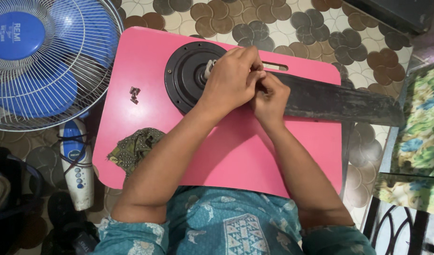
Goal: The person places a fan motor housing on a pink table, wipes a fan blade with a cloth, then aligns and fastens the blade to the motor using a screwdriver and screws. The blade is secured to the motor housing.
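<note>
A round black fan motor lies on a pink tray table, with a long dark fan blade reaching from it to the right. My left hand rests over the motor's right side, fingers curled. My right hand is pressed against it at the blade's root, fingers pinched together. What the fingers grip is hidden between the two hands. A small white part shows at the motor's hub beside my left hand.
A few small screws lie on the table left of the motor. A crumpled green cloth sits at the table's left edge. A blue pedestal fan lies on the floor at left. Floral fabric is at right.
</note>
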